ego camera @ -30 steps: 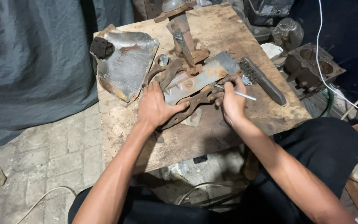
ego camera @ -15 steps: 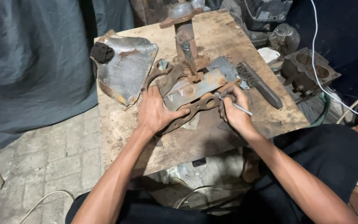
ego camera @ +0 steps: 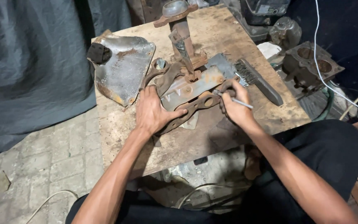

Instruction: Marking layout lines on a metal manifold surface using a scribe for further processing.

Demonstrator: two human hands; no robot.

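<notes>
Head view, one wooden table (ego camera: 245, 137). My right hand (ego camera: 235, 108) is closed around a thin metal rod (ego camera: 240, 102), whose free end sticks out to the right over the knuckles while the working tip is hidden against the gasket (ego camera: 195, 108). My left hand (ego camera: 153, 113) is not closed on anything: it lies palm down with fingers spread, pressing the gasket's left end onto the table. The gasket, a rusty flat piece with holes, lies near the table's middle between the two hands, its long axis running from lower left to upper right; both hands touch it, the right at its upper end. Just behind it lies one grey bracket (ego camera: 189, 86), at the foot of one rusty post (ego camera: 183, 37). One wire brush (ego camera: 257, 79) lies toward the right edge, near the right hand. One bent metal plate (ego camera: 123, 68) sits at the left edge. I count one of each.
</notes>
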